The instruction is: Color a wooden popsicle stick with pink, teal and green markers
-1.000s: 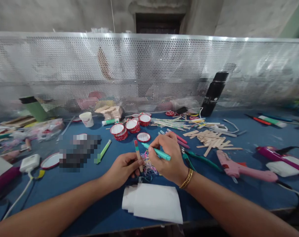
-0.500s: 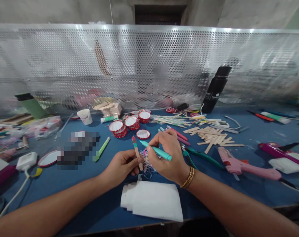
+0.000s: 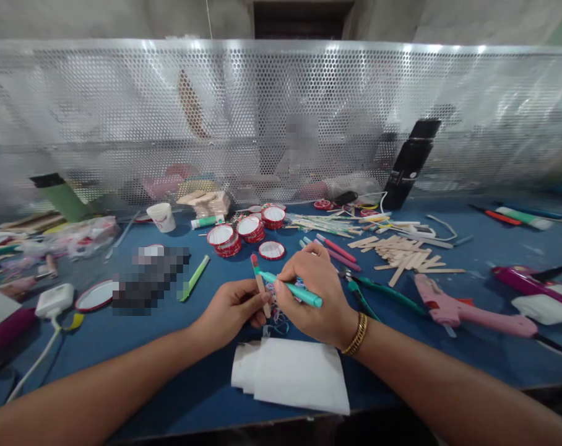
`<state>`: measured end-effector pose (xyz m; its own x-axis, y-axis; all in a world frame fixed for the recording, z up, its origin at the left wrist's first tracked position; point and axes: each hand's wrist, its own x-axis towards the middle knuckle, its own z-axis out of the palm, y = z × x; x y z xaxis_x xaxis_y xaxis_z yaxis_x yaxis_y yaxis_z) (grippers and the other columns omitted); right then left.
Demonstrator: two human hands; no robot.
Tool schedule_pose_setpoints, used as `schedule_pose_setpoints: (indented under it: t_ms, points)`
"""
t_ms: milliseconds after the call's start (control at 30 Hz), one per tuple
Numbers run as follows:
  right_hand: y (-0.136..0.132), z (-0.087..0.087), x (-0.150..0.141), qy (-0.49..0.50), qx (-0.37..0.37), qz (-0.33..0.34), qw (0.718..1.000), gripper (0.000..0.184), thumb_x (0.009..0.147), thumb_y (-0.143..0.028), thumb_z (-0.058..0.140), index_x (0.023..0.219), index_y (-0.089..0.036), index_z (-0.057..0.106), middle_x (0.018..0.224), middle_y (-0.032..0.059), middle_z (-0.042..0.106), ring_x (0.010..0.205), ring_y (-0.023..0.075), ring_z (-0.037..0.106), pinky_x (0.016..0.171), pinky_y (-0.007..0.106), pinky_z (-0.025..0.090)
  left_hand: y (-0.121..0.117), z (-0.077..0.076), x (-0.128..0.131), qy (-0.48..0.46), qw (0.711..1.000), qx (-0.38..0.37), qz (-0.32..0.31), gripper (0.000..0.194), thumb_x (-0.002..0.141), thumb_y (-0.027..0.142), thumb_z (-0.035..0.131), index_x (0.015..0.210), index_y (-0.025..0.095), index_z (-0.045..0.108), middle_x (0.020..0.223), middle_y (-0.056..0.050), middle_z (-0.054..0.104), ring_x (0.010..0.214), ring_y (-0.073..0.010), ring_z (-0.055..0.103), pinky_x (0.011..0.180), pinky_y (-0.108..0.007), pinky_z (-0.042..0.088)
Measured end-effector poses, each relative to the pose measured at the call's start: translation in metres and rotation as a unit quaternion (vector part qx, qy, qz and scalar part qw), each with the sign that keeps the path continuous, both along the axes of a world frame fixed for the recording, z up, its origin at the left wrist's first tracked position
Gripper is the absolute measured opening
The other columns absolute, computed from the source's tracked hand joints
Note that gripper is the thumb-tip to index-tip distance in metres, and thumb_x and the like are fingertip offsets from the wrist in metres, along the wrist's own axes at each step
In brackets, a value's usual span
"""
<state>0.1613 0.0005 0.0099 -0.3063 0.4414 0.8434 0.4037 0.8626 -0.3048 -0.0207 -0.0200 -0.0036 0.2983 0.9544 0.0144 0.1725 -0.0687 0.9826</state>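
Note:
My left hand [image 3: 237, 308] pinches the lower part of a wooden craft stick [image 3: 260, 284], held upright and slightly tilted. Its top end is coloured red, with a green band below. In my right hand [image 3: 311, 294] is a turquoise felt-tip pen [image 3: 302, 293], gripped for writing, its tip at the stick's green band. A gold bracelet circles the right wrist. Behind and between the hands lies a tangle of coloured thin bands [image 3: 278, 319], partly hidden. Folded white paper [image 3: 299, 375] lies at the table's front edge below them.
Red-rimmed lids [image 3: 272, 250] stand stacked behind the hands. Right of them lie pink markers [image 3: 339, 251], loose craft sticks [image 3: 404, 254], green-handled pliers [image 3: 387, 292] and a pink glue gun [image 3: 471, 310]. A paper cup [image 3: 161, 217] and a light green marker [image 3: 196, 277] are to the left.
The turquoise pen's tip has come down and across to the craft stick's green band; before, it was just apart from the stick. The view has shifted slightly.

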Motion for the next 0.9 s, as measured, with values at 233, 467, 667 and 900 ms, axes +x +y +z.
schedule_pose_setpoints:
  t_ms: [233, 467, 667, 900]
  points:
    - [0.0005, -0.0009, -0.0013, -0.021, -0.004, -0.003, 1.0, 0.014, 0.083, -0.02, 0.053, 0.069, -0.021, 0.051, 0.064, -0.004, 0.056, 0.06, 0.0122, 0.05, 0.084, 0.04, 0.036, 0.001, 0.0005, 0.0004, 0.002, 1.0, -0.001, -0.001, 0.052, 0.073, 0.065, 0.07, 0.069, 0.013, 0.061, 0.059, 0.0, 0.06, 0.052, -0.0098, 0.056, 0.053, -0.022, 0.048]
    - [-0.0004, 0.0011, 0.0, -0.005, 0.019, -0.022, 1.0, 0.015, 0.081, -0.018, 0.054, 0.067, -0.021, 0.05, 0.063, -0.0031, 0.056, 0.06, 0.0133, 0.052, 0.079, 0.039, 0.036, 0.0019, -0.0005, -0.0001, -0.005, 1.0, -0.012, 0.01, 0.051, 0.072, 0.063, 0.072, 0.07, 0.014, 0.062, 0.06, -0.001, 0.062, 0.053, -0.0107, 0.057, 0.053, -0.023, 0.049]
    - [-0.0017, 0.0007, -0.0026, -0.02, 0.019, -0.004, 1.0, 0.012, 0.082, -0.018, 0.053, 0.071, -0.022, 0.051, 0.064, -0.0034, 0.057, 0.061, 0.0134, 0.052, 0.082, 0.04, 0.036, 0.0001, 0.0008, 0.001, -0.003, 1.0, -0.003, 0.006, 0.051, 0.072, 0.064, 0.071, 0.068, 0.014, 0.062, 0.058, 0.0, 0.06, 0.052, -0.01, 0.055, 0.053, -0.022, 0.048]
    - [-0.0003, -0.0001, -0.001, -0.007, 0.023, -0.02, 0.999, 0.015, 0.082, -0.018, 0.054, 0.068, -0.021, 0.049, 0.064, -0.003, 0.057, 0.061, 0.0135, 0.052, 0.079, 0.039, 0.036, 0.0012, -0.0003, -0.0004, -0.003, 1.0, -0.01, 0.007, 0.051, 0.072, 0.064, 0.071, 0.07, 0.014, 0.062, 0.06, -0.001, 0.061, 0.052, -0.0108, 0.057, 0.053, -0.023, 0.048]
